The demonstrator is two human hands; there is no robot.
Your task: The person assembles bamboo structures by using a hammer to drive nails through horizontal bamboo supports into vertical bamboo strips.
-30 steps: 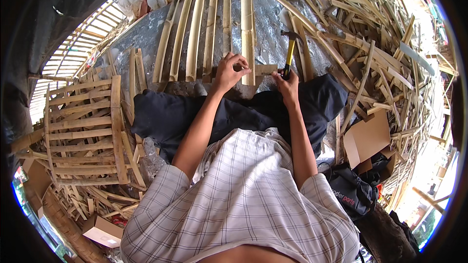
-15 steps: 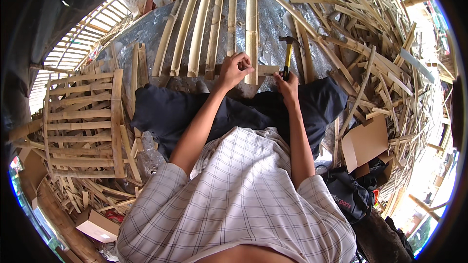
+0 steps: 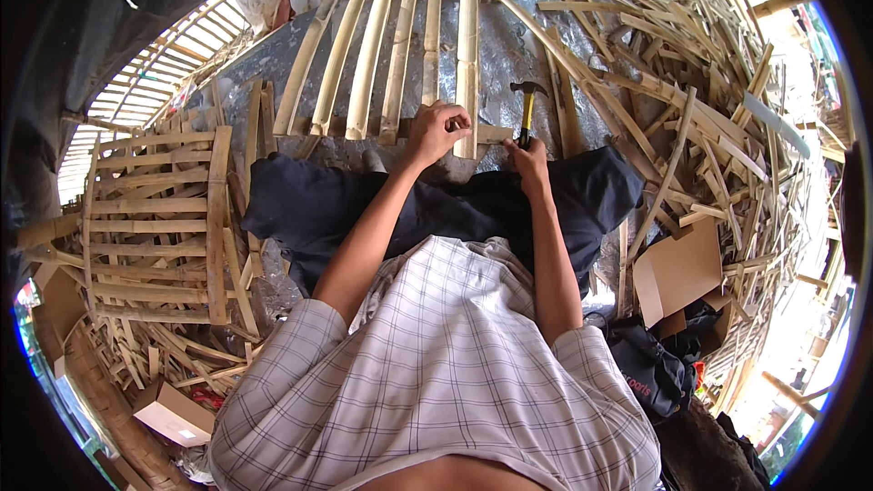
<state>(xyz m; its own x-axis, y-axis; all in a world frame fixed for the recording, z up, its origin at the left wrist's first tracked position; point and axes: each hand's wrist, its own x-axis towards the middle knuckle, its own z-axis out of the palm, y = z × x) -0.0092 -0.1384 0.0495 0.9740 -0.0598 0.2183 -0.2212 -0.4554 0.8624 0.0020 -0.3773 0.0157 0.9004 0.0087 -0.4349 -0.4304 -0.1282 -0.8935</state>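
Several split bamboo strips point(image 3: 371, 64) lie side by side, running away from me, with their near ends over a wooden crosspiece point(image 3: 496, 134). At the near end of the rightmost bamboo strip point(image 3: 467, 64) is my left hand point(image 3: 438, 135), its fingers curled into a pinch. Whatever they hold, if anything, is too small to make out. My right hand point(image 3: 527, 164) grips a hammer point(image 3: 527, 111) by the handle, just right of the strips. The hammer has a dark claw head and a yellow and black handle, and its head points up and away from me.
A slatted bamboo panel point(image 3: 155, 225) stands at the left. Loose bamboo sticks point(image 3: 691, 118) pile up on the right, near an open cardboard box point(image 3: 677, 273) and a black bag point(image 3: 646, 364). Another cardboard box point(image 3: 175, 414) sits at lower left. Grey sheeting point(image 3: 509, 45) covers the ground ahead.
The hammer's head has come down a little toward me, and my right hand has shifted slightly left and nearer. My left hand stays at the same strip.
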